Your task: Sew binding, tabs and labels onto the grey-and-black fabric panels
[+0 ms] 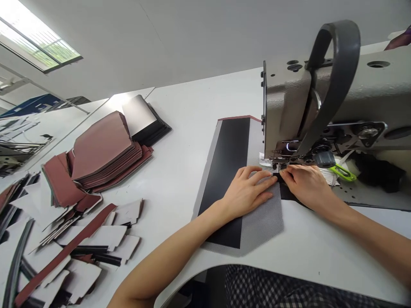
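A grey mesh panel [263, 220] with a wide black band [229, 162] down its length lies on the white table under the head of a grey sewing machine [289, 107]. My left hand [248, 192] lies flat on the panel, fingers stretched toward the presser foot [278, 164]. My right hand [305, 184] is on the other side, its fingertips pinched on a narrow black strip [287, 193] right at the foot.
A stack of dark red cut pieces [105, 149] and a black stack [146, 119] sit to the left. White and red scraps [80, 239] litter the near left. A green tool [343, 172] lies behind my right hand. The table's curved cut-out edge [205, 267] is nearest me.
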The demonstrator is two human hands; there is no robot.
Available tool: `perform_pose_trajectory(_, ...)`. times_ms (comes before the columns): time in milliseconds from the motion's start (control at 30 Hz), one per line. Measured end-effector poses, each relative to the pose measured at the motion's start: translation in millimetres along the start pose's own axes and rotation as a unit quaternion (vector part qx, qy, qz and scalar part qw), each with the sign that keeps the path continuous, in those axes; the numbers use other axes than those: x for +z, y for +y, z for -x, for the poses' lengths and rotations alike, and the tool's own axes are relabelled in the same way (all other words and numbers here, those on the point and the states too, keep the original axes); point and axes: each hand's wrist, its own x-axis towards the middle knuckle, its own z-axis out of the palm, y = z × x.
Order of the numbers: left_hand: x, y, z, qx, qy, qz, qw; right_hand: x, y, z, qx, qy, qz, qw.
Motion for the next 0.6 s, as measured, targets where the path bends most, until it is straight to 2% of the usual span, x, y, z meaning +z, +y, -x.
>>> perform_pose_trajectory(233, 4.5, -2.4, -0.6, 0.021, 0.002, -0.009, 1.000, 4.2, -3.2, -1.9, 0.000, 0.014, 0.052, 0.999)
perform_pose_trajectory(367, 6.4, -1.7, -0.8, 0.023, -0.010, -0.007, 1.000, 1.4, -2.9, 7.3, -0.017, 0.029, 0.071, 0.997)
perform_pose_trajectory(433, 6.5, -1.4, -1.3, 0.020, -0.018, -0.003, 1.000, -2.0, 1.3, 16.3, -0.070, 0.051, 0.063, 0.994)
perform_pose_trajectory(500, 6.4, -1.3, -1.7, 0.019, -0.019, 0.001, 1.000, -5.4, 7.7, 25.5, -0.154, 0.069, 0.037, 0.985)
perform_pose_trajectory(600, 6.8, -1.7, -1.9, 0.019, -0.013, 0.008, 1.000, -7.8, 17.2, 33.5, -0.239, 0.053, 0.013, 0.970)
